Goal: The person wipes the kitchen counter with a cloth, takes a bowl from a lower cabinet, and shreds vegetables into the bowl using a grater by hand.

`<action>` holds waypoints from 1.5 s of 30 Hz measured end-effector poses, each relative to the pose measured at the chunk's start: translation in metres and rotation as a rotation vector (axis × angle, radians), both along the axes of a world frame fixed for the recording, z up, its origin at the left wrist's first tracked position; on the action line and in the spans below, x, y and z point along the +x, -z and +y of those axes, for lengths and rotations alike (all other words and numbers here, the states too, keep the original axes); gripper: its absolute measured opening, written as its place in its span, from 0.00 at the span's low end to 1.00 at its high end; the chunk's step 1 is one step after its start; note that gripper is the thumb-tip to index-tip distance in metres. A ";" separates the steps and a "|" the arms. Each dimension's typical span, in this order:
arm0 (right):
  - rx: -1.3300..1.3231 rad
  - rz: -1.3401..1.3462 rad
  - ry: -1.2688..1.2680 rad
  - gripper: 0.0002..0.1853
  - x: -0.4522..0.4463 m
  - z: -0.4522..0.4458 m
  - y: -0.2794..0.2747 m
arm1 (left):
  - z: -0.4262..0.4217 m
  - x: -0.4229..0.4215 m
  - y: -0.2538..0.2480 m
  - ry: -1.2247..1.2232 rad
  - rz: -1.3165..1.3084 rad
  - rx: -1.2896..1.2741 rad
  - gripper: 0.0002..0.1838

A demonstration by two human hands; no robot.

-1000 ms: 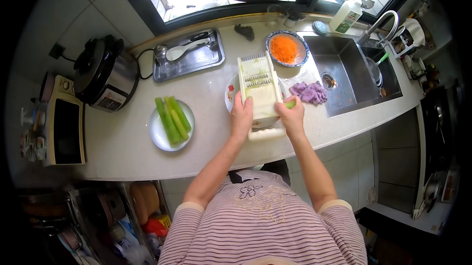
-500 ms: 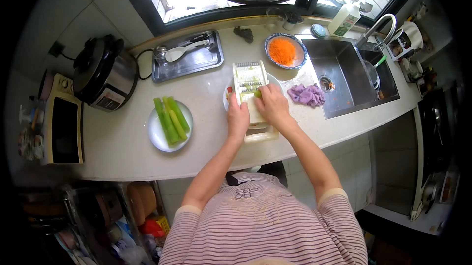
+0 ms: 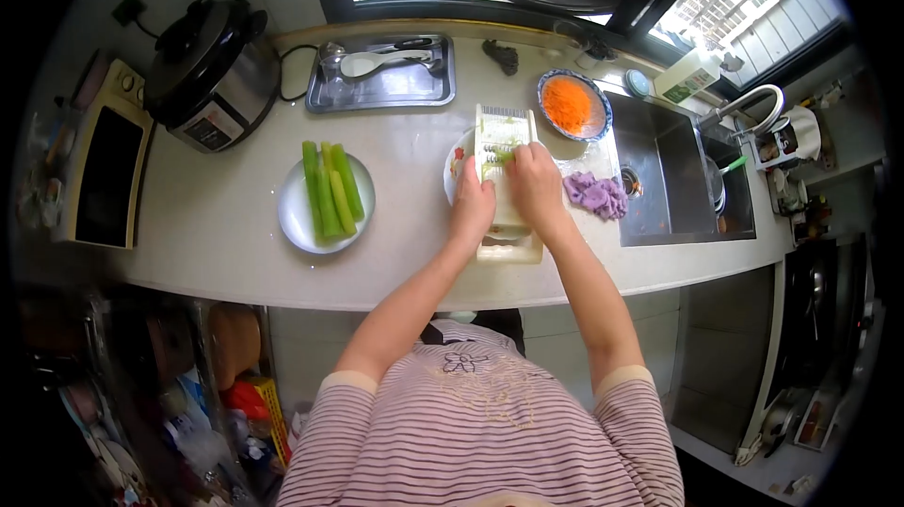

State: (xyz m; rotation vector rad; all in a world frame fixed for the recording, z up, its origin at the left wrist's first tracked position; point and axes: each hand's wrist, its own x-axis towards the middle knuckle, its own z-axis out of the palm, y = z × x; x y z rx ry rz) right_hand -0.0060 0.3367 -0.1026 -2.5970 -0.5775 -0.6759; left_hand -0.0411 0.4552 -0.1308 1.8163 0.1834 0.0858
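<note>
A cream-coloured grater [image 3: 509,198] lies over a white plate with a floral pattern [image 3: 454,177], its handle end toward me. My left hand [image 3: 473,208] is closed on the grater's left edge and steadies it. With closed fingers, my right hand [image 3: 537,189] presses a small piece of green vegetable stem [image 3: 506,158] against the toothed face; most of the piece is hidden by the fingers. Green shreds cling around the teeth. To the left, several peeled green stems [image 3: 328,194] lie on a white plate [image 3: 291,220].
Shredded carrot [image 3: 567,106] fills a blue-rimmed bowl [image 3: 604,119] beyond my right hand. A purple cloth [image 3: 596,196] lies beside the sink [image 3: 664,159]. At the back left are a metal tray [image 3: 377,97] with a white spoon [image 3: 381,62] and an electric cooker [image 3: 212,74].
My right hand has moved a little up the grater with the green piece. The left hand keeps its place on the edge. The whole view has shifted and turned slightly.
</note>
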 end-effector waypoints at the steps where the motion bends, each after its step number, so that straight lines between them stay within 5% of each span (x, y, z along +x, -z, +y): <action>1: -0.012 0.005 -0.014 0.07 0.002 0.001 -0.001 | 0.001 0.001 -0.001 -0.001 -0.009 -0.009 0.26; 45: -0.133 0.099 -0.023 0.04 0.018 0.008 -0.011 | -0.005 -0.002 -0.002 -0.111 -0.038 -0.010 0.21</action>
